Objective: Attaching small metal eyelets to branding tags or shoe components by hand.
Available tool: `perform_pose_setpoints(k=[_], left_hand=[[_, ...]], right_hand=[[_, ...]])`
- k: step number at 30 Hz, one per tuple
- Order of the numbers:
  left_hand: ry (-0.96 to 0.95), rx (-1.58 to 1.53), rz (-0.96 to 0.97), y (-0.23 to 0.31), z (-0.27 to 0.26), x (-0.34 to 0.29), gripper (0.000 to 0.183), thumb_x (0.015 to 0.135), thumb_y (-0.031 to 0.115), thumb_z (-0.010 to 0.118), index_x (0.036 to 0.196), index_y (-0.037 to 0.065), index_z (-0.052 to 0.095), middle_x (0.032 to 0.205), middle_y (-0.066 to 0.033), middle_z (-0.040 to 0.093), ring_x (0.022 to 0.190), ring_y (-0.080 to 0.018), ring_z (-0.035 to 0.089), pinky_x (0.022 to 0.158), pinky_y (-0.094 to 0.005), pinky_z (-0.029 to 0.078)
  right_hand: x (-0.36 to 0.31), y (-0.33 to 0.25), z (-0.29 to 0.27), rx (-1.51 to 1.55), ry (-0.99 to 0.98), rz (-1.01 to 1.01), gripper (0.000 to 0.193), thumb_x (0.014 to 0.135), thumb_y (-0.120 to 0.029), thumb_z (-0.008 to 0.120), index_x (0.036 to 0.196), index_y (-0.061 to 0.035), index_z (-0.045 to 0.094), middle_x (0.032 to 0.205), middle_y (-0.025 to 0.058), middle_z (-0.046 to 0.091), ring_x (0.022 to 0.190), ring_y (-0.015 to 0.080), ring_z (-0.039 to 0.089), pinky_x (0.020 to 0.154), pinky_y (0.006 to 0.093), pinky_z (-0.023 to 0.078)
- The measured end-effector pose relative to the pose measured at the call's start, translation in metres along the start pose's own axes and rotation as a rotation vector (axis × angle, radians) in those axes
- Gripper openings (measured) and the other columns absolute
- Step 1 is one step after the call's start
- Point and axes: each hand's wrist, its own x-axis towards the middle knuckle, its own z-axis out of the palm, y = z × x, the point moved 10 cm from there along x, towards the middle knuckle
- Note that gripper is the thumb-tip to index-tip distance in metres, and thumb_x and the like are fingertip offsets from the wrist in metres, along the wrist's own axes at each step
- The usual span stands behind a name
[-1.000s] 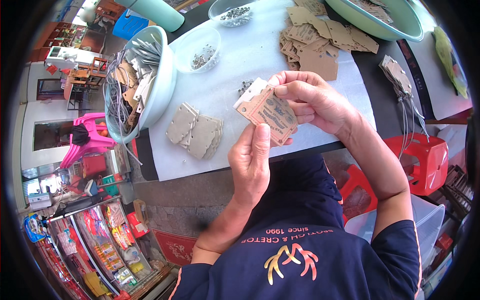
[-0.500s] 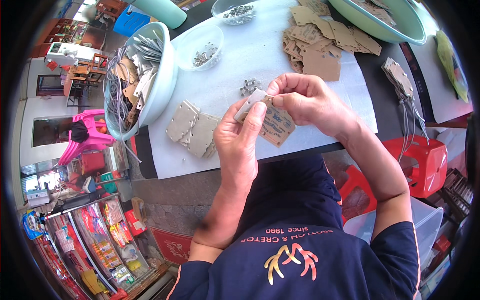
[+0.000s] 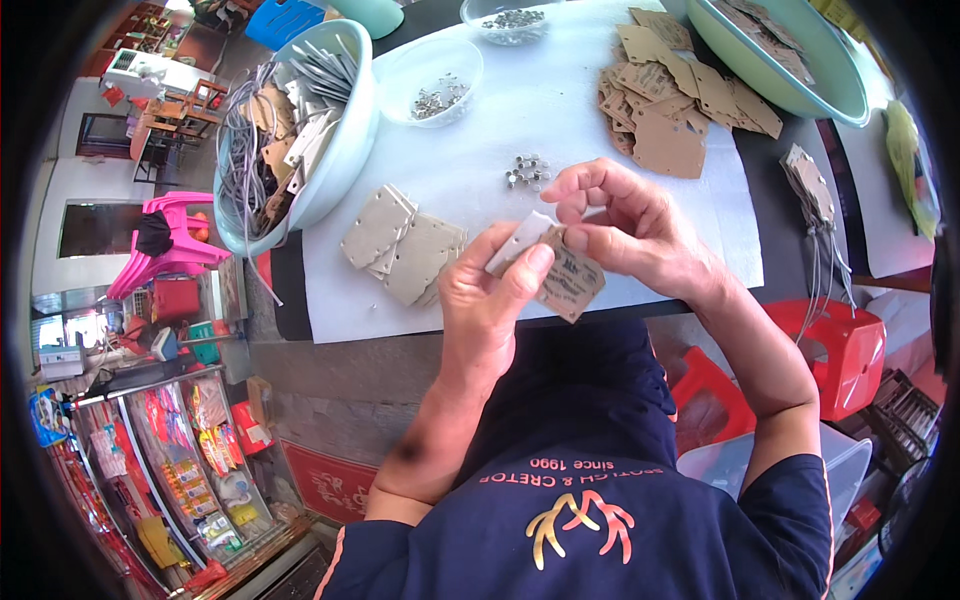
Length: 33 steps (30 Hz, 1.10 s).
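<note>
My left hand [image 3: 490,300] pinches a small whitish strip-like piece [image 3: 520,240] together with a brown paper-faced plate [image 3: 572,285] bearing blue print and small holes. My right hand [image 3: 625,225] is at the plate's upper edge, thumb touching or very close to it; its index finger is lifted away from the thumb. Just beyond my hands lies a little cluster of shiny metal fittings [image 3: 525,172]. Left of my left hand, grey-beige plates with corner holes [image 3: 405,250] rest in overlapping stacks.
A white sheet [image 3: 380,320] covers the dark table. A blue basin [image 3: 345,150] holds plates and grey cords; clear bowls [image 3: 455,65] hold metal fittings. Brown plates [image 3: 668,145] lie heaped near a green basin [image 3: 850,95]. Corded plates [image 3: 810,190] hang over the right edge, above a red stool [image 3: 840,350].
My right index finger has lifted from its pinch near the plate's top. The plate and both hands appear slightly lower and further right in view; the whole scene has shifted too.
</note>
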Motion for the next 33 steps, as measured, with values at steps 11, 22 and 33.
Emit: perform_pose_setpoints(k=[11, 22, 33], left_hand=[[-0.005, 0.012, -0.091, -0.002, -0.017, -0.019, 0.015, 0.089, 0.004, 0.062, 0.104, 0.001, 0.059, 0.092, -0.0004, 0.063, 0.082, -0.0031, 0.057, 0.075, -0.0203, 0.048], [0.065, 0.035, -0.047, 0.0, -0.042, -0.022, 0.017, 0.088, 0.001, 0.063, 0.104, -0.001, 0.058, 0.091, -0.0031, 0.065, 0.082, -0.0052, 0.06, 0.075, -0.0215, 0.05], [0.039, 0.08, -0.005, 0.003, -0.043, -0.02, 0.014, 0.089, 0.002, 0.061, 0.102, -0.001, 0.058, 0.088, -0.0039, 0.066, 0.08, -0.0055, 0.061, 0.073, -0.0225, 0.05]], right_hand=[[-0.009, 0.012, 0.031, -0.125, -0.122, 0.256, 0.036, 0.093, -0.011, 0.062, 0.127, -0.0048, 0.052, 0.092, -0.0016, 0.057, 0.074, 0.0031, 0.051, 0.061, 0.0187, 0.041], [0.034, -0.044, -0.06, -0.917, 0.319, -0.059, 0.015, 0.087, -0.013, 0.066, 0.093, 0.0002, 0.067, 0.072, 0.0019, 0.06, 0.063, 0.0065, 0.05, 0.058, 0.0245, 0.044], [0.064, -0.027, -0.015, -1.36, 0.078, -0.163, 0.016, 0.083, -0.015, 0.06, 0.081, 0.0001, 0.065, 0.081, 0.0158, 0.065, 0.077, 0.0346, 0.064, 0.072, 0.0429, 0.051]])
